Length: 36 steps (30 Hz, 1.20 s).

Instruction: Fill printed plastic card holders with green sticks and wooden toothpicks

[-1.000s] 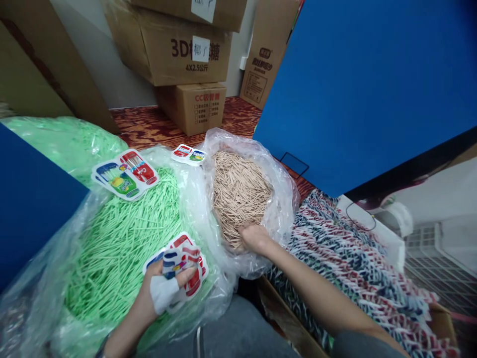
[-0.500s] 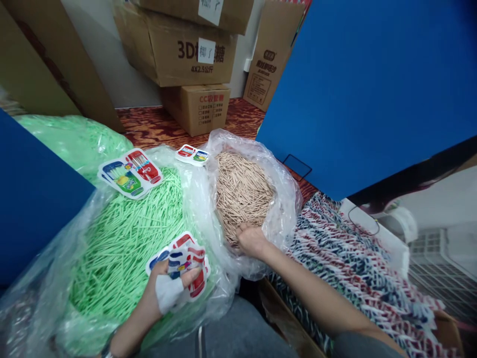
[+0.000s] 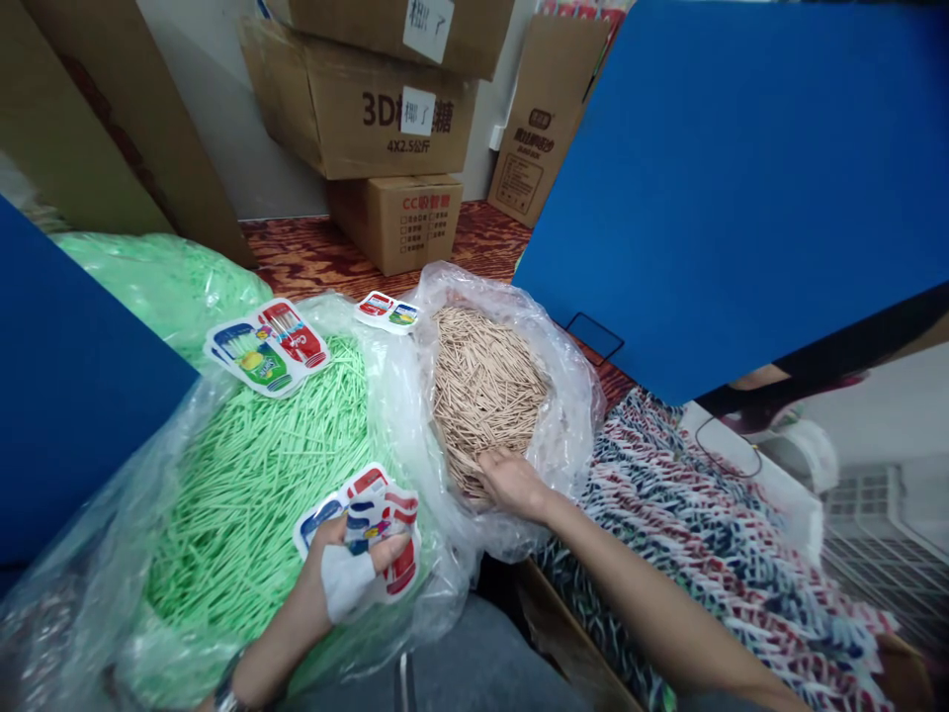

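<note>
My left hand [image 3: 348,564], a white wrap round its thumb side, is closed on a few printed pouches [image 3: 400,576] with red and blue can pictures, above a clear bag of thin green sticks [image 3: 267,475]. My right hand [image 3: 513,485] reaches into the near edge of a second clear bag [image 3: 578,396] full of thin brown sticks [image 3: 489,376]. Its fingers are drawn together on the brown sticks, their tips partly hidden. More printed pouches [image 3: 271,346] lie on the green sticks, and another printed pouch [image 3: 387,311] rests on the plastic between the bags.
Stacked cardboard boxes [image 3: 396,109] stand at the back. Blue panels [image 3: 712,188] flank both sides. At right lies a heap of red, white and dark wrapped pieces [image 3: 682,534], with a white crate [image 3: 875,514] beyond it. Another bag of green sticks [image 3: 170,277] sits at far left.
The view has shifted slightly. My right hand has moved a little among the brown sticks, its fingers less tightly curled. My left hand keeps its hold on the pouches.
</note>
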Each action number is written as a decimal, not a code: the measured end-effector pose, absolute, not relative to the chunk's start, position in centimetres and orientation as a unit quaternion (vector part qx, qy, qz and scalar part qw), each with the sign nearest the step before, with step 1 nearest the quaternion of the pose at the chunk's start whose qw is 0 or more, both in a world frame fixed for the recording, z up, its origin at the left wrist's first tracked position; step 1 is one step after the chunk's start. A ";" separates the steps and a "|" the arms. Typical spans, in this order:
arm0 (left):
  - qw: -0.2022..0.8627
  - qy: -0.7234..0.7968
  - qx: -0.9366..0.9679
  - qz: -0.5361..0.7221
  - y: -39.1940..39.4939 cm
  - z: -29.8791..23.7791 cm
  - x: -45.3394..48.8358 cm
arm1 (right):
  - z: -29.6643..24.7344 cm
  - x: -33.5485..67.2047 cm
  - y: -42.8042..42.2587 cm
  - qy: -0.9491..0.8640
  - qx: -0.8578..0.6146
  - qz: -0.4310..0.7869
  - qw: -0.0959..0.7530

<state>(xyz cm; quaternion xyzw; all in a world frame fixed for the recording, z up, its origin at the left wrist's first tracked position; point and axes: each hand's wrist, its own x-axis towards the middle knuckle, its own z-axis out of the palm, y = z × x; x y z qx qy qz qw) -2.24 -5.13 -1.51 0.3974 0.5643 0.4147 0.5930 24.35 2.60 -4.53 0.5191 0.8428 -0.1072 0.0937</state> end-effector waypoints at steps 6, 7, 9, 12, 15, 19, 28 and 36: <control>0.639 0.519 0.371 0.429 -4.6 -1.3 -1.4 | -3.6 24.8 2.9 0.802 0.517 -0.276 -0.114; 0.654 0.504 0.368 0.427 -4.4 -1.2 -1.2 | -3.6 24.7 3.1 0.784 0.509 -0.318 -0.160; 0.679 0.474 0.363 0.428 -4.0 -1.0 -0.9 | -3.8 24.5 3.3 0.739 0.494 -0.402 -0.217; 0.697 0.443 0.334 0.455 -3.3 -0.7 -0.4 | -4.3 24.2 3.8 0.637 0.477 -0.554 -0.245; 0.709 0.418 0.308 0.478 -2.2 -0.2 0.0 | -4.2 24.1 4.0 0.566 0.450 -0.640 -0.260; 0.717 0.370 0.299 0.510 0.1 0.6 0.8 | -3.0 24.2 4.0 0.530 0.365 -0.732 -0.221; 0.739 0.327 0.403 0.430 1.3 1.2 4.4 | -2.8 22.9 3.8 0.511 0.341 -0.762 -0.203; 0.648 0.447 0.400 0.469 -0.2 1.5 1.5 | -1.2 23.4 4.4 0.375 0.408 -0.761 -0.338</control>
